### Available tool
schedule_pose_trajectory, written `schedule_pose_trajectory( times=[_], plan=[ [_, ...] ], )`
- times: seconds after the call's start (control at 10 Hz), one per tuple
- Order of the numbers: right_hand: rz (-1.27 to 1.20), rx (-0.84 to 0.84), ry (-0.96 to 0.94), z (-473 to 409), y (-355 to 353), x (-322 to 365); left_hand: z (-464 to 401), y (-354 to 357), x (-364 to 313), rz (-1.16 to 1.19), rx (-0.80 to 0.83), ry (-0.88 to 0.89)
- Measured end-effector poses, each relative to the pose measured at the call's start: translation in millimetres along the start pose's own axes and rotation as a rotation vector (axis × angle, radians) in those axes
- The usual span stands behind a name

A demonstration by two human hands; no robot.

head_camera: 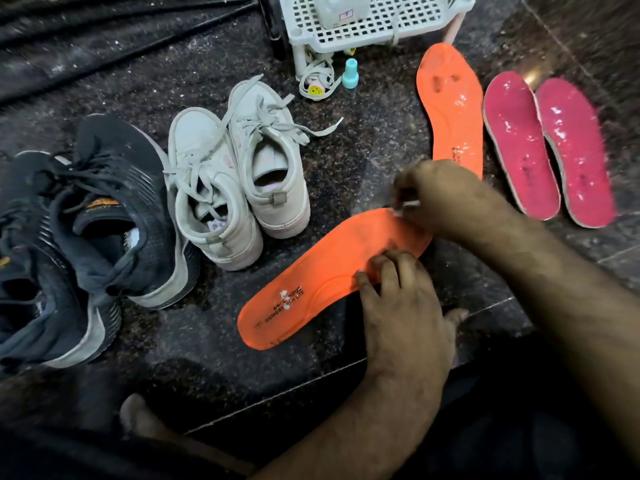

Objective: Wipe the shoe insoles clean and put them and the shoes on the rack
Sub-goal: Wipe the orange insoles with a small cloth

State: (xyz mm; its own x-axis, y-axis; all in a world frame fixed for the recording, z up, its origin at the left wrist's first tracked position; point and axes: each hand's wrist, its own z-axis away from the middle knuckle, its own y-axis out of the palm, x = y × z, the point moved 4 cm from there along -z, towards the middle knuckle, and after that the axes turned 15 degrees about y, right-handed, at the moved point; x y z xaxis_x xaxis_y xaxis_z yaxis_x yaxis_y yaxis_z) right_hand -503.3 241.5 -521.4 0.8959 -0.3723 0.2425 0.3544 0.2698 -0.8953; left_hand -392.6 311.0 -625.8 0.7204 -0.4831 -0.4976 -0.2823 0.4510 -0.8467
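Four insoles lie on the dark speckled stone floor (pixel 363 140). Near orange insole (pixel 322 275): flat, smooth foam, printed logo at its heel, lying diagonally in front of the person with white flecks on its surface. Left hand (pixel 401 303) presses on its middle with curled fingertips, thumb off to the side on the floor. Right hand (pixel 429 199) is at the toe end, fingers bunched around something small and white; blurred, cannot tell what it is. The two hands are close together, apart by a short stretch of insole.

Second orange insole (pixel 450 109) lies upright just beyond the right hand, toe near the rack; glossy wet patches on it. Two pink insoles (pixel 547 150) lie side by side to its right, edges touching, pale rims, white residue spots.

White shoe rack (pixel 381 22) sits at the top edge, perforated plastic grid, a pale bundle on its shelf. A teal bottle (pixel 349 74) stands just beside its leg, with a small yellow smiley item tangled in laces next to it.

White sneakers (pixel 239 174), scuffed leather look, loose laces, stand paired left of the near insole, not touching it. Black knit sneakers (pixel 93 223) sit further left, overlapping each other. Open floor shows between the white pair and the rack. Dark folded cloth (pixel 104 39) covers the upper left corner.
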Motion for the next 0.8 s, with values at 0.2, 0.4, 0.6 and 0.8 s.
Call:
schedule_pose_trajectory(
  times=[0.2,0.4,0.6,0.8],
  plan=[
    [-0.171,-0.145,-0.098,17.0,-14.0,8.9,-52.7,-27.2,-15.0,-0.080,0.225,-0.081],
    [0.010,0.054,-0.194,9.8,14.8,38.3,41.6,-34.2,-48.4,-0.427,0.001,-0.021],
    [-0.097,-0.075,-0.221,18.5,-4.6,29.2,36.0,-39.8,-38.5,-0.194,0.004,0.122],
    [0.074,0.067,-0.095,4.9,-6.7,5.0,42.5,-34.0,-47.7,-0.176,-0.054,0.030]
  ],
)
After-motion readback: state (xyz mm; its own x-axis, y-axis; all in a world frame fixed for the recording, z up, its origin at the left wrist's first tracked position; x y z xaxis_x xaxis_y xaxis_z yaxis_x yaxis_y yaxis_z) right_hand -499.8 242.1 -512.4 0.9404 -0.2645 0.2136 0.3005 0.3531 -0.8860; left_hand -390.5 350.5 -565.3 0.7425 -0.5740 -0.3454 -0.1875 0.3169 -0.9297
